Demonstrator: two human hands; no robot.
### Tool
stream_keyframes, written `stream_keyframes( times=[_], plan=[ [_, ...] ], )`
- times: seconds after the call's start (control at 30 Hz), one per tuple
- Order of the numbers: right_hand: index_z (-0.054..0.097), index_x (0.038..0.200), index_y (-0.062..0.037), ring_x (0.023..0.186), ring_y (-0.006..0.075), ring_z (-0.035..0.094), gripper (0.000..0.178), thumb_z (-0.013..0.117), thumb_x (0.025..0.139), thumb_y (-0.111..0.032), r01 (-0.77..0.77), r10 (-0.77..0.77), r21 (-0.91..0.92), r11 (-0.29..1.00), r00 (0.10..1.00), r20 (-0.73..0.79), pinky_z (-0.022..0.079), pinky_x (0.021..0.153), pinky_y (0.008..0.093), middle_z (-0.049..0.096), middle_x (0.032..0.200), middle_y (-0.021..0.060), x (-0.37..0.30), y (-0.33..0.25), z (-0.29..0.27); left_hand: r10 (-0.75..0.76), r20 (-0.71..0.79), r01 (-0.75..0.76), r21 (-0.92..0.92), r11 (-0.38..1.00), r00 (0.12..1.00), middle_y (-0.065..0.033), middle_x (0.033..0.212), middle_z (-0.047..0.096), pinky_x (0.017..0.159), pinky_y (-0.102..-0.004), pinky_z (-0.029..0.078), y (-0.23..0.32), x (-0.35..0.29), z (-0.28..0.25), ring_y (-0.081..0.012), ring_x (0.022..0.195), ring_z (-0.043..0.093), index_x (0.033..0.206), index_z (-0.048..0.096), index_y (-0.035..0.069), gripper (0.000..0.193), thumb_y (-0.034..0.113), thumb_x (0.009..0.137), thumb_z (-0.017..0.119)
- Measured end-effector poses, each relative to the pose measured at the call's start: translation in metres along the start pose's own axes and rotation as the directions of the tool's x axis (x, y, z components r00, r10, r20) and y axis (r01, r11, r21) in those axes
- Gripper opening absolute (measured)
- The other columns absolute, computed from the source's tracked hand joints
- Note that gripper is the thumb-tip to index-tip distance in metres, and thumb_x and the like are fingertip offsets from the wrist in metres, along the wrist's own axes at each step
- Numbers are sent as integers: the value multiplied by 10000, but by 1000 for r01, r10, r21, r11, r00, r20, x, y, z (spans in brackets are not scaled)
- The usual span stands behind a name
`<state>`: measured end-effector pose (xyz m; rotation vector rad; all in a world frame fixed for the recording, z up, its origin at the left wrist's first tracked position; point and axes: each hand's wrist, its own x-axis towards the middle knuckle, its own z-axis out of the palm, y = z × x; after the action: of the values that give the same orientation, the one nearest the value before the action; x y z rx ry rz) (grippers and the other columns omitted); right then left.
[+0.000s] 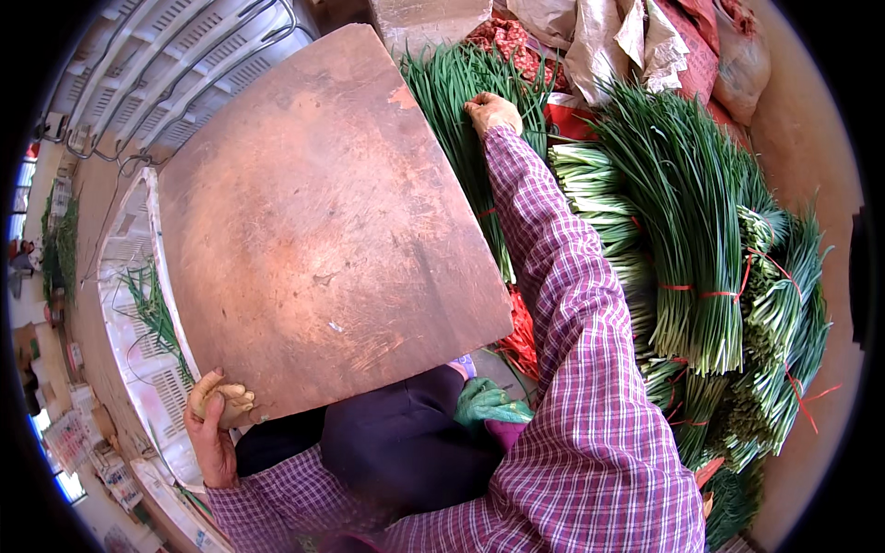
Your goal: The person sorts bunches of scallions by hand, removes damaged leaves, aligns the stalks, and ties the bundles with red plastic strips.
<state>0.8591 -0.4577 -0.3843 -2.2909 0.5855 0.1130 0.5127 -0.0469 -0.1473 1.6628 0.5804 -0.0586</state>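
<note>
A large worn brown wooden board (323,230) spans the middle, above my lap. My left hand (218,419), with tan coverings on its fingers, is closed at the board's near left corner. My right arm stretches forward along the board's right side. Among long green leaves of garlic chives (442,92) beyond the board's far right edge, my right hand (495,112) has its fingers curled down onto the leaves. How many leaves lie in its grasp is hidden. Part of this chive bunch disappears behind the board and my sleeve.
Several chive bundles (701,230) tied with red bands are piled at the right. Sacks (599,46) lie at the far side. White plastic crates (129,249) and a metal rack (184,74) stand left. Red strips (519,336) and green cloth (489,403) sit near my lap.
</note>
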Motion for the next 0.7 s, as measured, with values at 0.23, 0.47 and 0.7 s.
stream_keyframes(
  times=[0.23, 0.47, 0.7],
  plan=[
    [591, 909, -59, 573, 168, 637, 115, 636, 838, -137, -158, 135, 843, 514, 986, 102, 488, 478, 276, 654, 812, 62, 0, 6, 21, -22, 42, 23, -15, 1000, 999, -155, 908, 647, 656, -314, 578, 3, -1, 4, -213, 790, 655, 1180, 488, -58, 341, 119, 893, 538],
    [571, 1018, -37, 669, 172, 643, 193, 582, 894, -185, 103, -89, 957, 270, 993, -82, 508, 530, 254, 644, 858, 59, 6, -31, -34, -79, 41, 78, 18, 997, 996, -115, 880, 646, 668, -308, 567, 9, 0, 12, -199, 762, 652, 1198, 492, -38, 372, 169, 894, 550],
    [588, 983, -18, 584, 125, 591, 178, 585, 891, -171, 205, -414, 941, 269, 907, -79, 505, 555, 247, 651, 841, 67, -162, -10, -120, -18, 68, 16, 26, 1000, 998, -102, 944, 630, 721, -329, 560, 1, -9, -2, -203, 844, 643, 1253, 442, -50, 431, 190, 908, 536]
  ],
)
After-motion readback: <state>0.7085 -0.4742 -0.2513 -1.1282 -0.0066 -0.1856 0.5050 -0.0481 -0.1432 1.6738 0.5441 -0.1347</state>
